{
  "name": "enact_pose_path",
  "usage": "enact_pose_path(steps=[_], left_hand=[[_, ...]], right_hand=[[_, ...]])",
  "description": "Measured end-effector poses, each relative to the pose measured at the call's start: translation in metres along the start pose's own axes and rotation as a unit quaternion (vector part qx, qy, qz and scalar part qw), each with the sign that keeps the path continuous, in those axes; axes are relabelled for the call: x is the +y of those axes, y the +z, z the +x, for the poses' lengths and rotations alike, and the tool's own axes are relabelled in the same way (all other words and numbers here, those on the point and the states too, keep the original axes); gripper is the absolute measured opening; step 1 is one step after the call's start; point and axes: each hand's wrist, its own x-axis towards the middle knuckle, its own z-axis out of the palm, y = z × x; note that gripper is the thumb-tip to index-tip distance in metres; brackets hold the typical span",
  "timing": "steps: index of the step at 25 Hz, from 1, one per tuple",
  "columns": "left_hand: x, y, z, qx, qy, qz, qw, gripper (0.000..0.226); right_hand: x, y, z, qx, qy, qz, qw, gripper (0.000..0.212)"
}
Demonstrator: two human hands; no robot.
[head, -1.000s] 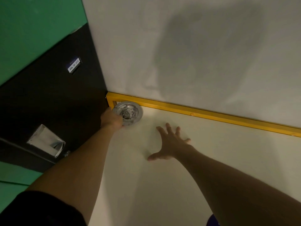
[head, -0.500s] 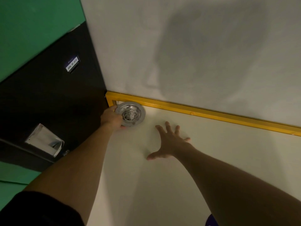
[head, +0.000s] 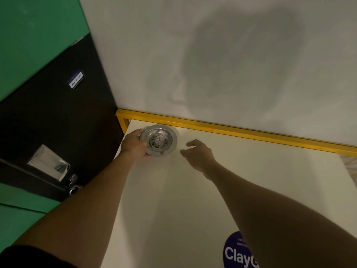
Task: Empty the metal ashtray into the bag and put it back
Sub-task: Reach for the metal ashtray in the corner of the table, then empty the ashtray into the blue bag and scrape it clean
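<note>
The left hand [head: 135, 143] clamps its grip on the ashtray [head: 159, 140] rim, keeping ash level. The right hand [head: 199, 154] hovers beside it, loosely open and holding nothing.

You see a shiny, smooth metal ashtray [head: 161, 140] holding gritty grey ash, on a matt, smooth cream bench [head: 193, 190] edged with glossy yellow-painted trim [head: 231, 129].

The round shiny metal ashtray [head: 158, 140], its centre full of grey ash, sits level near the yellow rail's [head: 231, 128] corner.
</note>
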Motion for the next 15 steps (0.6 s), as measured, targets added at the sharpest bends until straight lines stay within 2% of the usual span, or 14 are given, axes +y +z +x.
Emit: enact_pose_path(steps=[3, 6, 11, 15], left_hand=[[0.01, 0.012, -0.017, -0.013, -0.003, -0.007, 1.0, 0.056], [0.02, 0.026, -0.04, -0.032, 0.006, -0.011, 0.999, 0.057], [0.036, 0.05, -0.087, -0.079, 0.033, 0.017, 0.996, 0.058], [0.047, 0.072, -0.126, -0.118, 0.062, 0.041, 0.99, 0.05]], right_hand=[[0.003, -0.01, -0.007, 0.019, 0.066, 0.132, 0.989, 0.04], [0.005, -0.025, -0.022, 0.008, 0.089, 0.23, 0.969, 0.029], [0.01, -0.058, -0.05, 0.029, 0.094, 0.265, 0.959, 0.011], [0.02, -0.091, -0.079, 0.053, 0.102, 0.268, 0.957, 0.01]])
